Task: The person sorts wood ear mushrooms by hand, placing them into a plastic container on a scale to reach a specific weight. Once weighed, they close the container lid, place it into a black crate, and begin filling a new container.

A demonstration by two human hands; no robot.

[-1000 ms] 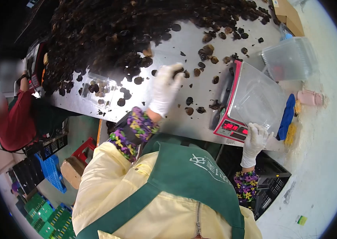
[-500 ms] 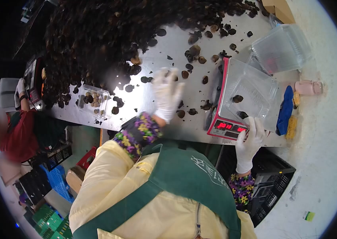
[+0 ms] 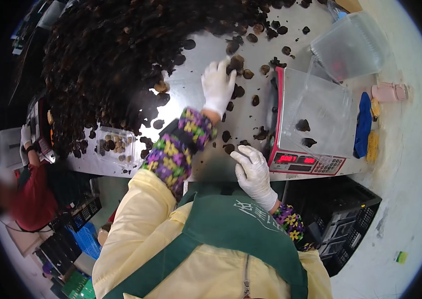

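My left hand, in a white glove, reaches over the metal table with fingers stretched out beside a brown, mushroom-like piece. Lower down, my right hand, also gloved, hovers at the near edge with fingers loosely curved and apart, by a small dark piece. Nothing shows in either hand. To its right stands a red-framed scale with lit red digits. Two dark pieces, one of them higher, lie over its plate, where a clear tray's outline is faint.
A large dark heap covers the upper left. Beside it sits a clear box of small round pieces. Clear containers, a blue cloth and a pink object are at right. A co-worker is at far left.
My right hand has left the scale's front edge and moved left. My left hand has shifted up and slightly right. The scale's reading is lower.
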